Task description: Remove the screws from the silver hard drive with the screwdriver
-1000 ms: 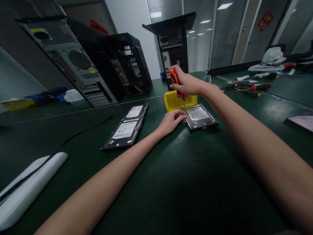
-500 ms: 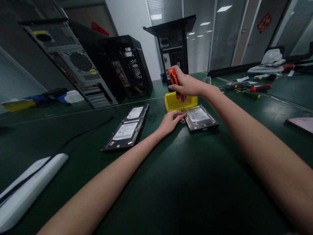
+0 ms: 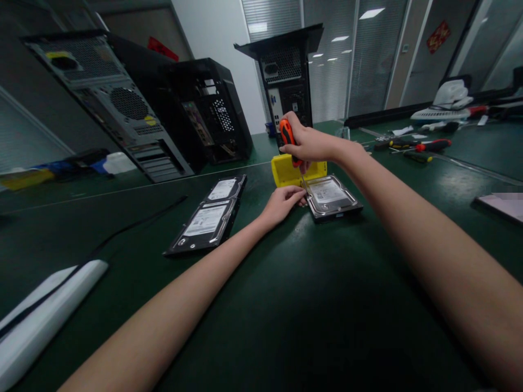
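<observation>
In the head view, my right hand (image 3: 301,140) is wrapped round the orange-and-black handle of a screwdriver (image 3: 287,135). Its shaft points steeply down, and the tip meets the left edge of a hard drive (image 3: 330,194) with a white label. My left hand (image 3: 283,204) rests on the table, its bent fingers closed at that same left edge, close to the tip. Behind the drive stands an open yellow case (image 3: 285,170). Two more hard drives, a near one (image 3: 204,224) and a far one (image 3: 224,188), lie end to end left of my left hand.
Computer cases stand at the back: a large one (image 3: 126,103) at left, an open black one (image 3: 216,109), another (image 3: 286,81) behind my right hand. Pliers (image 3: 433,145) and other tools lie at right. A white object (image 3: 61,310) with a black cable lies at near left on the green table (image 3: 294,305).
The whole view has shifted slightly, with things now a little further left. Both hands, the screwdriver and the drive keep nearly the same places relative to one another.
</observation>
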